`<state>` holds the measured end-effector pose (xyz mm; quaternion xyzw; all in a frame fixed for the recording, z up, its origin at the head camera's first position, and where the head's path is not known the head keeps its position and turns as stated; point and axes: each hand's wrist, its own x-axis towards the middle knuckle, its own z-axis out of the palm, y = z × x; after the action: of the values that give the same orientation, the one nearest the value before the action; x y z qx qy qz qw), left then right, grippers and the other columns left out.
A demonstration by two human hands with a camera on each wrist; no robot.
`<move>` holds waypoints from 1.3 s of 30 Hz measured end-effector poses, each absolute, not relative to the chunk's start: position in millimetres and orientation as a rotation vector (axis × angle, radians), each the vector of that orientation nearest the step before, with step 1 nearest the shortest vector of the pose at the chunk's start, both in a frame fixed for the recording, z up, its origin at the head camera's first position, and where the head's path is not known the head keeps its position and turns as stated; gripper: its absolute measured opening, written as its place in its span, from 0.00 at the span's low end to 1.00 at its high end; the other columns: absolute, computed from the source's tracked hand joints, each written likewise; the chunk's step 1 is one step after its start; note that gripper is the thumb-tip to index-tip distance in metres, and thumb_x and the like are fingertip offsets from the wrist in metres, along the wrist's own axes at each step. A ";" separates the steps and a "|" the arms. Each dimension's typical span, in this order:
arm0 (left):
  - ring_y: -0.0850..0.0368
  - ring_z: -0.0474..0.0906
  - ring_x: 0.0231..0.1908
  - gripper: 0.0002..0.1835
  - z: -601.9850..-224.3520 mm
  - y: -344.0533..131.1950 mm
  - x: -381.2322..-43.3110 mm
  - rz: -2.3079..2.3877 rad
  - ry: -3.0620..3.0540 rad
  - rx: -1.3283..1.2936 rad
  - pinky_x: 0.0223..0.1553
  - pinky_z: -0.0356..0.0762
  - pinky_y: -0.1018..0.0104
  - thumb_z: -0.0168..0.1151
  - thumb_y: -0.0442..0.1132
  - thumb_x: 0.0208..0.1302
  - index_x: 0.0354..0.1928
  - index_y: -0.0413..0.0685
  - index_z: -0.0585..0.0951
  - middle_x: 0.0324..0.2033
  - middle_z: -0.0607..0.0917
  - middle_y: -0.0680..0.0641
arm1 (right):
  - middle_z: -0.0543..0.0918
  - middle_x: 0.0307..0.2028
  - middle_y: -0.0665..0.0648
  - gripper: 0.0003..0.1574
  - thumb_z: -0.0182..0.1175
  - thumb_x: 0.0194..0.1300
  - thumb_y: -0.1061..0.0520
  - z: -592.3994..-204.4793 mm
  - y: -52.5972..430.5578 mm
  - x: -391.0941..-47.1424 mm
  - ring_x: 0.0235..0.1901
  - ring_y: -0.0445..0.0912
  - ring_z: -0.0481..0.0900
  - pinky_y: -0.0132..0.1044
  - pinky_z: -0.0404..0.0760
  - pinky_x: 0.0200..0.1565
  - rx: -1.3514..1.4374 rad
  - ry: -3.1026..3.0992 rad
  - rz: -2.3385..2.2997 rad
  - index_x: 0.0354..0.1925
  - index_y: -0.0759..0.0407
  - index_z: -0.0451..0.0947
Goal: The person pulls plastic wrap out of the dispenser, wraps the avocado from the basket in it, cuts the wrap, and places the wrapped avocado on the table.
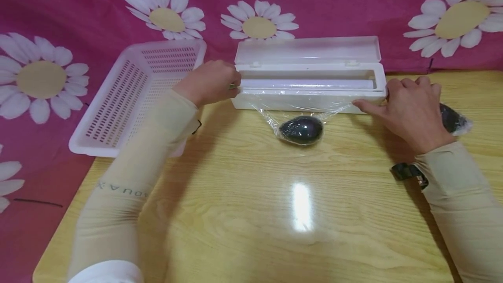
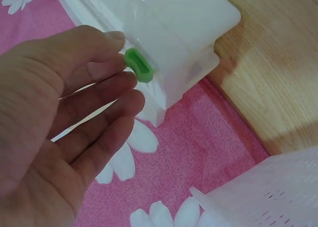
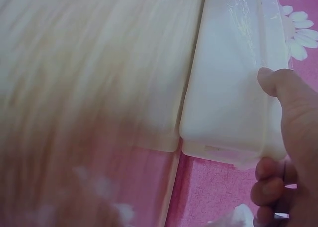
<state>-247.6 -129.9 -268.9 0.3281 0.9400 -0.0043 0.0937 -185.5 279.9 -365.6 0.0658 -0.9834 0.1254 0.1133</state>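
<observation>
A white cling film dispenser (image 1: 306, 99) stands at the back of the table with its lid raised and the film roll (image 1: 306, 84) inside. At its left end, my left hand (image 1: 212, 83) pinches a small green slide cutter (image 2: 140, 66) between thumb and forefinger, the other fingers loosely bent. My right hand (image 1: 416, 108) grips the dispenser's right end, thumb on the front and fingers round the side. From the front edge, clear film (image 1: 267, 117) stretches down to a dark, glossy egg-shaped thing (image 1: 301, 130) lying wrapped on the table.
A white slotted plastic basket (image 1: 114, 150) stands at the left, beside my left forearm. Behind my right hand lies a second dark film-wrapped thing (image 1: 453, 119), partly hidden. A pink flowered cloth (image 1: 322, 3) hangs behind the wooden table (image 1: 243, 213).
</observation>
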 end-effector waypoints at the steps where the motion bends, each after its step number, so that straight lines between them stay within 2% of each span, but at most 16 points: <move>1: 0.45 0.86 0.45 0.10 -269.6 -129.5 -246.9 -0.014 2.794 0.975 0.56 0.84 0.52 0.65 0.37 0.69 0.46 0.38 0.88 0.43 0.90 0.40 | 0.77 0.27 0.72 0.47 0.64 0.60 0.23 -365.4 279.7 -185.7 0.33 0.64 0.64 0.51 0.54 0.34 0.191 -2.890 0.369 0.27 0.67 0.71; 8: 0.47 0.86 0.41 0.10 -275.6 -125.5 -237.5 0.025 2.858 1.023 0.50 0.85 0.54 0.66 0.39 0.70 0.46 0.41 0.89 0.41 0.91 0.42 | 0.75 0.25 0.69 0.48 0.61 0.60 0.20 -362.8 279.0 -185.5 0.32 0.64 0.64 0.52 0.55 0.33 0.157 -2.923 0.332 0.23 0.65 0.70; 15: 0.48 0.87 0.40 0.10 -293.2 -110.4 -218.5 0.038 2.935 1.173 0.45 0.86 0.55 0.62 0.40 0.71 0.42 0.44 0.90 0.38 0.91 0.45 | 0.61 0.11 0.55 0.52 0.55 0.62 0.17 -357.6 278.9 -178.5 0.17 0.55 0.64 0.49 0.57 0.32 0.141 -2.979 0.261 0.09 0.58 0.61; 19: 0.50 0.85 0.37 0.11 -308.8 -94.5 -203.6 0.083 2.928 1.281 0.43 0.85 0.57 0.61 0.42 0.72 0.41 0.45 0.89 0.35 0.89 0.46 | 0.58 0.11 0.52 0.54 0.50 0.64 0.15 -354.8 277.5 -173.7 0.16 0.52 0.62 0.47 0.59 0.30 0.119 -3.051 0.265 0.06 0.55 0.60; 22: 0.51 0.84 0.35 0.11 -318.1 -83.6 -191.9 0.145 2.931 1.361 0.43 0.84 0.59 0.60 0.42 0.72 0.40 0.46 0.88 0.34 0.89 0.48 | 0.57 0.11 0.51 0.54 0.48 0.66 0.16 -352.9 275.1 -172.3 0.17 0.50 0.60 0.44 0.57 0.25 0.122 -3.075 0.266 0.06 0.55 0.60; 26: 0.52 0.86 0.38 0.11 -329.0 -71.7 -178.9 0.189 2.948 1.469 0.46 0.84 0.60 0.60 0.42 0.73 0.41 0.46 0.88 0.36 0.90 0.49 | 0.58 0.12 0.51 0.52 0.48 0.67 0.17 -351.3 272.2 -171.2 0.18 0.50 0.62 0.42 0.56 0.22 0.136 -3.106 0.312 0.06 0.55 0.62; 31: 0.54 0.85 0.41 0.11 -338.6 -59.5 -165.4 0.243 2.969 1.513 0.51 0.82 0.62 0.60 0.43 0.73 0.44 0.47 0.88 0.40 0.91 0.50 | 0.60 0.13 0.52 0.52 0.47 0.66 0.16 -349.0 268.5 -170.4 0.21 0.50 0.63 0.41 0.57 0.23 0.130 -3.158 0.409 0.08 0.56 0.67; 33: 0.55 0.85 0.43 0.11 -340.8 -56.4 -161.1 0.275 2.971 1.502 0.53 0.82 0.63 0.60 0.43 0.73 0.46 0.48 0.88 0.42 0.91 0.50 | 0.60 0.14 0.52 0.53 0.46 0.67 0.16 -347.5 266.9 -170.2 0.21 0.50 0.63 0.41 0.57 0.23 0.142 -3.173 0.419 0.11 0.57 0.73; 37: 0.54 0.85 0.49 0.12 -347.4 -52.9 -159.3 0.326 2.976 1.480 0.58 0.81 0.62 0.61 0.45 0.73 0.49 0.50 0.88 0.47 0.90 0.49 | 0.60 0.13 0.51 0.51 0.48 0.67 0.17 -346.8 262.7 -170.7 0.22 0.50 0.63 0.41 0.57 0.25 0.159 -3.201 0.458 0.22 0.59 0.84; 39: 0.53 0.85 0.50 0.12 -350.2 -52.1 -159.1 0.349 2.986 1.478 0.59 0.80 0.61 0.62 0.46 0.73 0.50 0.50 0.88 0.48 0.89 0.49 | 0.59 0.13 0.51 0.50 0.50 0.67 0.18 -346.6 259.5 -171.3 0.23 0.50 0.63 0.41 0.57 0.26 0.185 -3.206 0.481 0.34 0.60 0.90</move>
<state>-159.1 -52.1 -350.2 0.4388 0.8865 0.1037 -0.1039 -171.3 259.5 -346.6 0.0570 -0.9860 0.1478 -0.0529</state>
